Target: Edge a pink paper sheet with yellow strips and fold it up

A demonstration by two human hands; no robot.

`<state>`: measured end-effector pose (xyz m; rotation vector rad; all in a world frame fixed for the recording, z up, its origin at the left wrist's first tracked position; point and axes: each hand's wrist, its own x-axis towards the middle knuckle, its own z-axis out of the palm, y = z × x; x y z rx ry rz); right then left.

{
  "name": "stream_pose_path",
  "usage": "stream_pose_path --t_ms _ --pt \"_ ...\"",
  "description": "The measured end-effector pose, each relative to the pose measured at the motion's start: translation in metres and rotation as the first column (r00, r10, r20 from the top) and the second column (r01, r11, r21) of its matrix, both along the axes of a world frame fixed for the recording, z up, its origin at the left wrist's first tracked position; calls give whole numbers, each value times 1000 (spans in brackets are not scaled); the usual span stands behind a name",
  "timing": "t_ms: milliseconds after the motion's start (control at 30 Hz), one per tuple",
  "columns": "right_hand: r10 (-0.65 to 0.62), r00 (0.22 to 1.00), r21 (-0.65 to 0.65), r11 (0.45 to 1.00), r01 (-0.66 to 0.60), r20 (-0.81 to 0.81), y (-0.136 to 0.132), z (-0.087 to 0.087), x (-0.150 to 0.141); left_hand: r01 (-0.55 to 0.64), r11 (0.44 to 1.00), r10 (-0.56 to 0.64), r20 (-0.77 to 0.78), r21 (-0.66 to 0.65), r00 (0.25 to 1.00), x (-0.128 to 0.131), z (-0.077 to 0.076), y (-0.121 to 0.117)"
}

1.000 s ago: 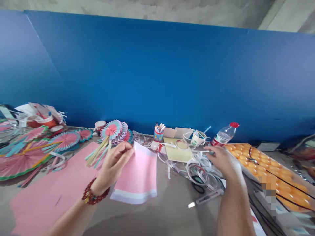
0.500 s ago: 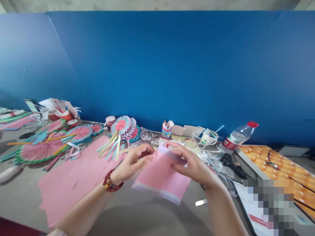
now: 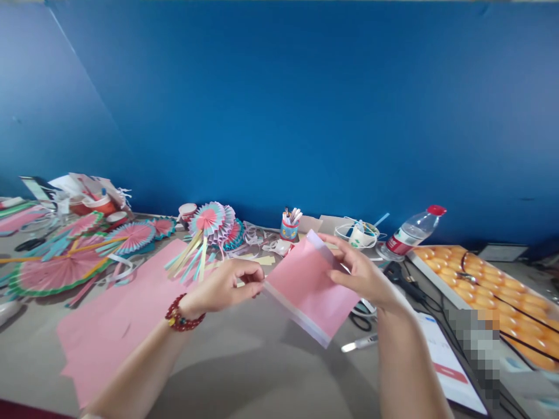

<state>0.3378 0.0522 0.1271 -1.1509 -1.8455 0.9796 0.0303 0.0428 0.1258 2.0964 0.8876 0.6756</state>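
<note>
A small pink paper sheet [image 3: 310,285] with pale lilac strips along two opposite edges is held tilted above the table. My right hand [image 3: 362,273] grips it from the right, thumb on the near face and fingers behind. At the sheet's left corner, the thumb and fingertips of my left hand [image 3: 229,285] are pinched together on its edge. Below the right hand lie a white-handled craft knife [image 3: 359,343] and black scissor handles [image 3: 360,320], partly hidden by the arm. A larger pink paper [image 3: 117,320] lies flat on the left.
Pleated paper fans [image 3: 61,272] and rosettes [image 3: 209,220] fill the left and back. A pen cup [image 3: 289,226], tape roll and string, and a water bottle [image 3: 413,234] line the blue partition [image 3: 279,116]. At right are a black glue gun [image 3: 406,283], a tablet [image 3: 454,366] and an orange bumpy pad [image 3: 476,291].
The pink sheet has turned, and its lilac top edge now slants down to the right. My left hand has shifted from near its top to the left corner. The view has tilted down slightly.
</note>
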Motion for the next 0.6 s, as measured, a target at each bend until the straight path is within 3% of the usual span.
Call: stream_pose_path --t_ms 133,233,267,300,400,600 --pt "-198 958 254 957 144 205 -3 -1 -10 -15 996 22 73 -92 997 4 7 -9" --pt "-380 912 518 817 253 154 -20 8 -32 -59 993 74 152 -103 986 5 9 -16" --pt "-368 925 568 784 251 99 -27 12 -42 -73 993 88 176 -88 981 6 9 -19" --pt "-303 950 579 788 210 69 -35 14 -51 -87 994 99 197 -69 975 6 9 -20" --pt "-53 995 526 851 -2 90 -51 17 -75 -117 993 118 229 -17 966 9 9 -25" --pt "8 994 522 851 -66 112 -55 14 -89 -121 988 103 173 96 980 13 13 -31"
